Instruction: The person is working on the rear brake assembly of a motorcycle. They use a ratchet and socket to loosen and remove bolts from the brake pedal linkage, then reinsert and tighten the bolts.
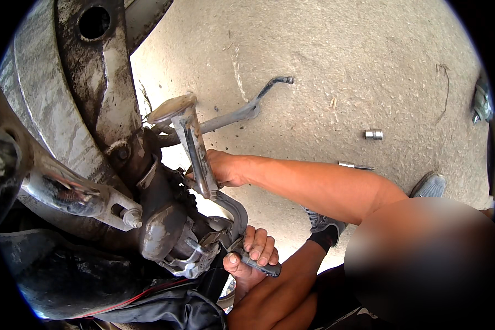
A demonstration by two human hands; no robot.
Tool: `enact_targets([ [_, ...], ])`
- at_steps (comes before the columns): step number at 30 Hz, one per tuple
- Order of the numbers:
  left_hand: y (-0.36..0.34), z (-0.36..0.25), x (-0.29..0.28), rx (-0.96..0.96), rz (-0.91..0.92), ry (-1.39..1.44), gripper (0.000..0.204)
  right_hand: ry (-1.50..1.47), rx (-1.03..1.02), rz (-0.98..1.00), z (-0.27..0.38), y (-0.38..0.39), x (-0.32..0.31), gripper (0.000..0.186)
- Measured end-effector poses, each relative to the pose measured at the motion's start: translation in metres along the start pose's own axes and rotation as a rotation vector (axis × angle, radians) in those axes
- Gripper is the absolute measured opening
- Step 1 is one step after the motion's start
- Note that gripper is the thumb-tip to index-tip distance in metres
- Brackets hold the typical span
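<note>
My right hand (230, 168) reaches in from the right behind an upright dirty metal bracket (195, 143) with a flat top plate; its fingers are mostly hidden there. My left hand (253, 258), palm up, has thumb and fingers closed round a dark grey bar (267, 268) below a bent dark part (231, 212). Both hands are at a grimy motorcycle: a metal housing (162, 231) lies left of my left hand, and a silver rod with a bolted clevis (80, 190) slants above it. A grey lever (225, 121) with a small tip extends to the right from behind the bracket.
A short socket (373, 135) and a slim metal tool (356, 166) lie on the concrete ground (368, 66). A grey shoe (429, 187) and a black shoe (327, 228) are at the right and lower centre. A dark object sits at the right rim. A blurred patch covers the lower right.
</note>
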State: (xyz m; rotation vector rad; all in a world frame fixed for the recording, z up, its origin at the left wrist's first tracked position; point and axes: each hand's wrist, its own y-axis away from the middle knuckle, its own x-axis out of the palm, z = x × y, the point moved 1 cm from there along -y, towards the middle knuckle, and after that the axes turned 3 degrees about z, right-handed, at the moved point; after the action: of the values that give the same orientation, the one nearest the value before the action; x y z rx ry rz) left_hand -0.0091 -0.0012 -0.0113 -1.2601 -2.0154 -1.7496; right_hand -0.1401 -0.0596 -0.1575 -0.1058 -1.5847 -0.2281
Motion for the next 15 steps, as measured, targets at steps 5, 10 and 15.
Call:
enact_targets([
  [5, -0.0001, 0.0004, 0.0000, 0.005, 0.000, -0.005, 0.033, 0.016, -0.010, -0.001, 0.0002, 0.0003, -0.0021, 0.017],
  [10, -0.0009, 0.0005, -0.0005, 0.008, 0.019, -0.001, 0.033, -0.041, 0.004, 0.005, -0.0001, 0.0029, -0.0015, 0.015],
  [15, 0.0026, 0.0003, -0.0014, 0.025, 0.038, 0.023, 0.033, -0.177, -0.027, -0.052, -0.0022, 0.0060, 0.0042, 0.013],
])
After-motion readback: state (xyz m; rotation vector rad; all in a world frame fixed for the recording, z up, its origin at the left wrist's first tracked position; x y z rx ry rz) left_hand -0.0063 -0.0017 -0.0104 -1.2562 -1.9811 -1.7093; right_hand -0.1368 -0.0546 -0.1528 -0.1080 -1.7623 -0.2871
